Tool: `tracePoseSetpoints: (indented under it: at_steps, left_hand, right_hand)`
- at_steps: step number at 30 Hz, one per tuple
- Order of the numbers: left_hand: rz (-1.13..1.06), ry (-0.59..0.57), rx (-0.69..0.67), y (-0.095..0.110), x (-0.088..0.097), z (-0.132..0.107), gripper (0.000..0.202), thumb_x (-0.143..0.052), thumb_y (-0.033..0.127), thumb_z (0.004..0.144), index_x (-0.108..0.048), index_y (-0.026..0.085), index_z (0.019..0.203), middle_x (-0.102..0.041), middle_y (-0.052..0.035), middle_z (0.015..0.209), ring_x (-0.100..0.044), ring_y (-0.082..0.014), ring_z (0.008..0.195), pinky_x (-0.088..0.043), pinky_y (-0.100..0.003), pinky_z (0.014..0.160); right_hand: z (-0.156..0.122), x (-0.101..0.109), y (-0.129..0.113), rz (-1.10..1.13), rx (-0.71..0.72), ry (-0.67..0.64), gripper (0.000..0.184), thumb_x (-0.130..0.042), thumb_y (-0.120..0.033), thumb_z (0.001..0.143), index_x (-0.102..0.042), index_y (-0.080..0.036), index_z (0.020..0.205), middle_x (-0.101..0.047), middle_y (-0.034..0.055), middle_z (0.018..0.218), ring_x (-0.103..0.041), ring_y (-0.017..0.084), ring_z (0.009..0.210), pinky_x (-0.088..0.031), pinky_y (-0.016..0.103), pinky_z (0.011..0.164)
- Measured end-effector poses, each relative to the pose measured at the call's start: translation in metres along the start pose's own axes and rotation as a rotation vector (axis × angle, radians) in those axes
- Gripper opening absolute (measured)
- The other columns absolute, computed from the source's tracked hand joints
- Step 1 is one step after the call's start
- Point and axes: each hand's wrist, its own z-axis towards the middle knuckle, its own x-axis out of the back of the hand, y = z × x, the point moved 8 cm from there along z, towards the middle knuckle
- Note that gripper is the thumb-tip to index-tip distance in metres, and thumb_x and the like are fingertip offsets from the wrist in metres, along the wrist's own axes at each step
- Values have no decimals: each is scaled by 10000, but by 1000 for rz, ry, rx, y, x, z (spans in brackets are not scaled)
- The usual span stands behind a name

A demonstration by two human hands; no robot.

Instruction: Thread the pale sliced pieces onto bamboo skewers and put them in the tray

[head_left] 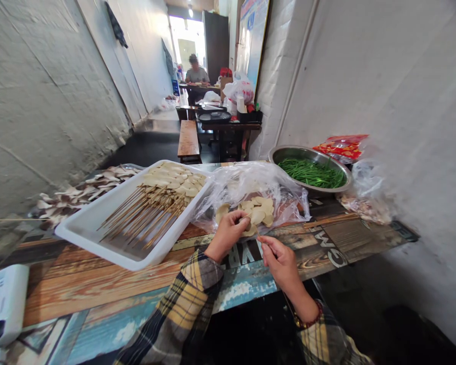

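Over the near edge of the table, my right hand (pixel 281 261) is closed around a thin wooden skewer, its shaft running back below the wrist. My left hand (pixel 230 235) is just to its left, thumb and fingers pinched together; what they hold is hard to make out. Beyond the fingertips, pale beige flat slices (pixel 264 209) lie in a pile on an opened clear plastic bag (pixel 289 190). To the left, a white plastic tray (pixel 137 261) contains rows of skewered pale slices (pixel 175 177), their wooden sticks (pixel 146 213) pointing toward me.
A steel bowl of green chives (pixel 313 172) stands at the back right, beside plastic bags (pixel 368 187). Brown-and-white pieces (pixel 87 195) lie behind the tray. A white device (pixel 5 304) is at the near left. Farther back are a bench (pixel 189 138) and a seated person (pixel 196 73).
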Motion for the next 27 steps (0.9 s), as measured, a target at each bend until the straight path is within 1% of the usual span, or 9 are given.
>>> tracePoseSetpoints:
  at_steps: [8,10,12,14,16,18,22,24,27]
  left_hand:
    - [-11,-77,-19,2,-11,-3,215,-600,302,755,-587,142,611,-472,33,555,-394,-80,532,-303,-200,513]
    - [-30,-110,-5,2,-15,-5,232,-620,314,752,-594,140,601,-472,34,549,-394,-76,526,-319,-199,518]
    - [-102,-122,38,1,-16,-6,251,-655,372,743,-635,139,653,-534,19,602,-447,-87,557,-374,-206,555]
    - [-201,-106,88,-3,-16,-6,295,-694,433,721,-683,142,771,-612,-7,713,-512,-105,620,-429,-225,615]
    - [-277,-95,116,-5,-16,-7,351,-728,451,698,-702,148,871,-653,-28,813,-549,-115,675,-454,-239,663]
    - [-324,-117,130,-6,-19,-7,365,-759,438,678,-705,148,894,-662,-34,840,-561,-116,693,-462,-244,687]
    - [-325,-131,131,-10,-20,-7,303,-773,409,670,-684,137,770,-622,-11,719,-538,-102,636,-444,-230,643]
    - [-288,-91,115,-10,-13,-4,292,-754,411,687,-653,138,703,-584,3,651,-511,-94,599,-415,-216,603]
    - [-230,9,69,-6,1,0,287,-730,413,700,-625,148,668,-551,19,602,-476,-88,569,-377,-203,569]
  right_hand:
    - [1,0,5,76,-39,22,243,-506,-352,918,-638,-148,917,-507,-58,475,-476,98,414,-367,203,437]
    - [2,0,8,94,-57,30,250,-511,-371,917,-627,-150,905,-501,-60,475,-456,91,403,-343,194,409]
    - [1,0,9,121,-77,28,269,-513,-399,916,-616,-152,900,-496,-63,473,-429,84,385,-320,187,382]
    - [1,-1,10,159,-96,14,288,-510,-426,916,-603,-155,897,-491,-69,470,-406,76,365,-310,183,368]
    - [1,-2,9,186,-111,-3,297,-510,-442,916,-594,-158,891,-490,-74,471,-397,71,352,-312,180,368]
    - [1,-2,6,194,-111,-17,297,-508,-444,917,-591,-160,885,-497,-74,475,-402,69,349,-319,177,373]
    - [2,-3,-1,177,-89,-28,292,-494,-426,922,-601,-157,885,-500,-73,468,-405,70,343,-332,179,379]
    - [4,-3,-4,153,-77,-34,283,-492,-405,923,-616,-154,888,-511,-67,473,-416,73,346,-343,182,385]
    - [6,-3,-10,90,-29,-36,262,-500,-363,920,-653,-157,869,-532,-52,478,-468,90,382,-376,189,417]
